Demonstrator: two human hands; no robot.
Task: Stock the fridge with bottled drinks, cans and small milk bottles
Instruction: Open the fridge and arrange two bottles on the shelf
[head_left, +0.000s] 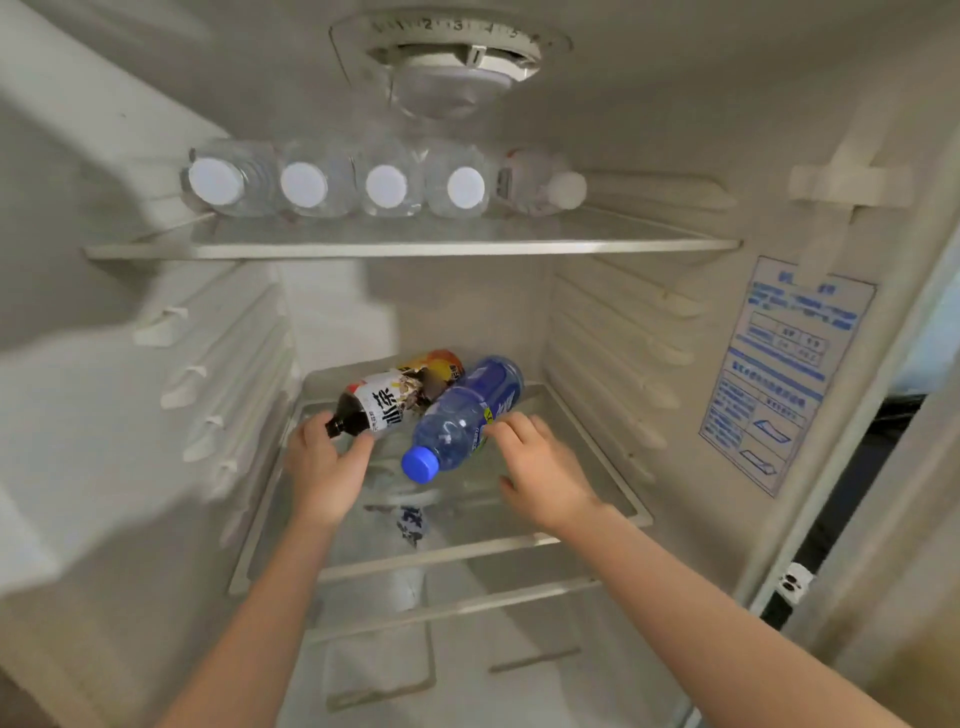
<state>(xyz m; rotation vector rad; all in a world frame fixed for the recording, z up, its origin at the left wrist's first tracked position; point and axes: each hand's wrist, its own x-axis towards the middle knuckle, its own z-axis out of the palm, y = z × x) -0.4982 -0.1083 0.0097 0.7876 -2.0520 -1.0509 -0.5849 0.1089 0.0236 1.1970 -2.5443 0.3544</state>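
Left hand gripped the neck of the tea bottle. Right hand, fingers relaxed, touched my blue bottle. Both bottles lay on the lower shelf. Upper shelf: four water bottles, lying caps forward.

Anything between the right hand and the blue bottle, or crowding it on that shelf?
Nothing between them: the right hand touches the blue bottle. The dark tea bottle, gripped by the left hand, lies against its left side on the lower shelf; the shelf to its right looks free.
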